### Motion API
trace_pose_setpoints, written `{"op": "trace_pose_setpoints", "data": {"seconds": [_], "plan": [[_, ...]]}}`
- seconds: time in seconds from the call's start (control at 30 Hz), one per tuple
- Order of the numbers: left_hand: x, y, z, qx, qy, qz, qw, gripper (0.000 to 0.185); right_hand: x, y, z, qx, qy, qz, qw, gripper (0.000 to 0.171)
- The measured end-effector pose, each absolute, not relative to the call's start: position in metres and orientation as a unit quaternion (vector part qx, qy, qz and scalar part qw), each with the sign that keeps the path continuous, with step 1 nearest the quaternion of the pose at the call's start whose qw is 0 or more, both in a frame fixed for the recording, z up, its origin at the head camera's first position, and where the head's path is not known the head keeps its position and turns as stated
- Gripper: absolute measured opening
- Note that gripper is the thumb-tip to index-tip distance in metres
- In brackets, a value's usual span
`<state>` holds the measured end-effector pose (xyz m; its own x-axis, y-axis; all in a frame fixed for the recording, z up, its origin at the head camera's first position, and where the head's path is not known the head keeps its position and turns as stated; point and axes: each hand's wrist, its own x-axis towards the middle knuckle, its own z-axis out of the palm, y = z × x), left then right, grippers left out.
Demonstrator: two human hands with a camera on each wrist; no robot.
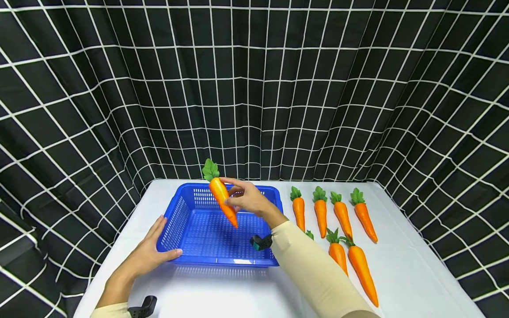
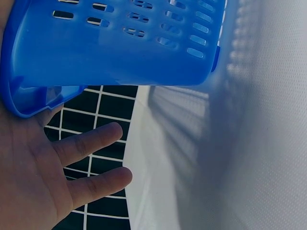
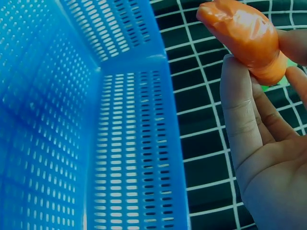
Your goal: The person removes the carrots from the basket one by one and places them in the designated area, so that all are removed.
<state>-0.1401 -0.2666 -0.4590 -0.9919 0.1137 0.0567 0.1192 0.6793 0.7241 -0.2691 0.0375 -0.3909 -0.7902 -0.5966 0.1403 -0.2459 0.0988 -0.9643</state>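
My right hand [image 1: 245, 197] pinches an orange carrot [image 1: 221, 197] between thumb and fingers, above the blue plastic basket [image 1: 218, 261]. The carrot tilts, green leaves up to the left and pointed tip down to the right. In the right wrist view, the carrot [image 3: 249, 38] shows its glossy side, with fingers [image 3: 240, 105] around its thick end. My left hand [image 1: 149, 251] rests at the basket's left front corner, fingers straight along the outer side and thumb by the front rim. Two outstretched fingers [image 2: 96, 187] show below the basket wall [image 2: 120, 57] in the left wrist view.
Right of the basket, several carrots [image 1: 362, 221] lie on the white tabletop [image 1: 401, 265] in two rows, leaves toward the back. My right forearm [image 1: 314, 265] partly covers the front row. Black cloth with a white grid [image 1: 254, 88] hangs behind and at both sides.
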Motion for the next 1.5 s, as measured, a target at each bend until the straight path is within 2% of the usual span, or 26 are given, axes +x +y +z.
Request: {"op": "trace_pose_setpoints", "data": {"seconds": [0.37,0.87,1.5], "plan": [[-0.141,-0.267,-0.461,-0.065,-0.915,-0.399,0.001,0.111,-0.237,0.058,-0.351,-0.339,0.69,-0.633,0.097,0.061],[-0.138,-0.266,-0.459,-0.062,-0.916,-0.397,-0.002,0.112,-0.22,0.098,-0.339,-0.366,0.658,-0.658,0.002,0.063],[-0.14,-0.265,-0.457,-0.063,-0.918,-0.391,-0.001,0.111,-0.19,0.147,-0.317,-0.394,0.645,-0.65,-0.081,0.063]]}}
